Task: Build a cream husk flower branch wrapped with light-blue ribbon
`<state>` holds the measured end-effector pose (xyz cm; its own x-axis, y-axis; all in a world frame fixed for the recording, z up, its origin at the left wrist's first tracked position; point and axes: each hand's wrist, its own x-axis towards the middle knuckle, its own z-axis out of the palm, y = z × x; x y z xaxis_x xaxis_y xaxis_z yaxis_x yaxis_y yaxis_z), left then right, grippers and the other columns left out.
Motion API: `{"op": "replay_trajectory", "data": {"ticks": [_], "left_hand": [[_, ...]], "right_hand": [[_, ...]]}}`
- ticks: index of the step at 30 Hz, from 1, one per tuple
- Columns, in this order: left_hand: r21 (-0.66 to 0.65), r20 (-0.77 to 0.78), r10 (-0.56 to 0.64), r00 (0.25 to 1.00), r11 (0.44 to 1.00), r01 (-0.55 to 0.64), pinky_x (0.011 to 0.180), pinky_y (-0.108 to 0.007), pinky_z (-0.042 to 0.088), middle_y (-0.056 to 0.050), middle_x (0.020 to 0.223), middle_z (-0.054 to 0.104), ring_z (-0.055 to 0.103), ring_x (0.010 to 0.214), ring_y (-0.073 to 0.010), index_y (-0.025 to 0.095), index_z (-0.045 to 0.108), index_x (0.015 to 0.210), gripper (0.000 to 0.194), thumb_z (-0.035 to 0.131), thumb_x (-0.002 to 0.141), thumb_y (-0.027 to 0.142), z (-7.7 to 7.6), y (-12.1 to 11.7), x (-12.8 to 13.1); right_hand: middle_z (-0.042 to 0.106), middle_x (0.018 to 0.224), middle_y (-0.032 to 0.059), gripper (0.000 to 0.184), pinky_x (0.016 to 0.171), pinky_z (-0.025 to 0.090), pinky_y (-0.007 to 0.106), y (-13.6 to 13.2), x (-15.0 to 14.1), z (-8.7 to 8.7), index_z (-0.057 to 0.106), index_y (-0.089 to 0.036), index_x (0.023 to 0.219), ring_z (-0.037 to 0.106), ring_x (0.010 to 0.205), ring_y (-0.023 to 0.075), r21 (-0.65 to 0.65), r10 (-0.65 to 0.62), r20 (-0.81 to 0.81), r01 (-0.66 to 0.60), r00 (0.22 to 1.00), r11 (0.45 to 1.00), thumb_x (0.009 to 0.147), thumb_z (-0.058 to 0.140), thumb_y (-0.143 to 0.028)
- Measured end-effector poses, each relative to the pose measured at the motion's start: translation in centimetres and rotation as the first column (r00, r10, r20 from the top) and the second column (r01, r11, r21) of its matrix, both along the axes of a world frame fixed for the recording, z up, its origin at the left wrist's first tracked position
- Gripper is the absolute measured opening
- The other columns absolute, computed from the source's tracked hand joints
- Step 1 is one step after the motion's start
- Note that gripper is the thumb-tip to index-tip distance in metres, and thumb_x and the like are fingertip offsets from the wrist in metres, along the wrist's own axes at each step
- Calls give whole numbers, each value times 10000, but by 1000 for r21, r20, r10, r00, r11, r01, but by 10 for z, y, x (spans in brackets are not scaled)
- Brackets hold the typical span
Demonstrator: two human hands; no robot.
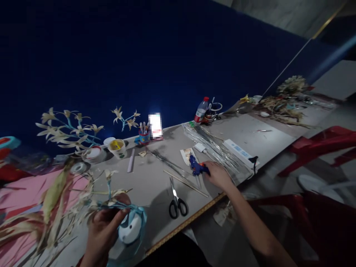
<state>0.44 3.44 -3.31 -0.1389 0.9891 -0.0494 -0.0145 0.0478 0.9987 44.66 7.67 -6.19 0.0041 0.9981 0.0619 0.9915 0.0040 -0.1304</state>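
Note:
My left hand is closed around a craft flower stem wrapped in light blue, its pale bloom standing above the fingers. Just right of that hand, a white roll with loose light blue ribbon sits on the table. Farther right, my right hand grips the handle of a dark blue glue gun. The gun's nozzle end is over a small pale patterned packet. Between my hands lie black-handled scissors and a thin wooden stick.
Dried husks cover pink paper at left. Finished flower branches, a yellow-lined cup, a lit phone and a bottle line the back. Bundled wires lie beyond the gun; red stools stand right.

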Motion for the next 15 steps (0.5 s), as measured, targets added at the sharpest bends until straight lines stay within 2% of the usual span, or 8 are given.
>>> {"op": "replay_trajectory", "data": {"ticks": [3, 7, 15], "left_hand": [[-16, -30, 48, 998, 999, -49, 574, -234, 563, -52, 639, 749, 687, 614, -201, 155, 778, 683, 284, 873, 601, 410, 3, -4, 4], [-55, -46, 114, 992, 992, -116, 573, -213, 546, -40, 643, 759, 680, 610, -186, 169, 784, 682, 329, 889, 573, 461, 9, -7, 8], [-42, -31, 150, 988, 988, -152, 526, -226, 524, -25, 599, 722, 642, 577, -184, 177, 769, 657, 408, 883, 547, 553, 21, -9, 20]], "right_hand": [[601, 1308, 162, 563, 1018, 440, 385, 8, 2, -4, 548, -149, 1321, 587, 1186, 293, -23, 49, -18, -50, 999, 998, 762, 576, -95], [612, 1216, 107, 515, 962, 461, 315, 19, 9, -3, 611, -192, 1244, 625, 1093, 241, -72, 151, -86, -157, 985, 985, 739, 584, -95], [603, 1182, 119, 544, 958, 466, 373, 31, 19, -3, 618, -172, 1246, 629, 1032, 260, -80, 197, -260, -224, 945, 971, 705, 594, -123]]}}
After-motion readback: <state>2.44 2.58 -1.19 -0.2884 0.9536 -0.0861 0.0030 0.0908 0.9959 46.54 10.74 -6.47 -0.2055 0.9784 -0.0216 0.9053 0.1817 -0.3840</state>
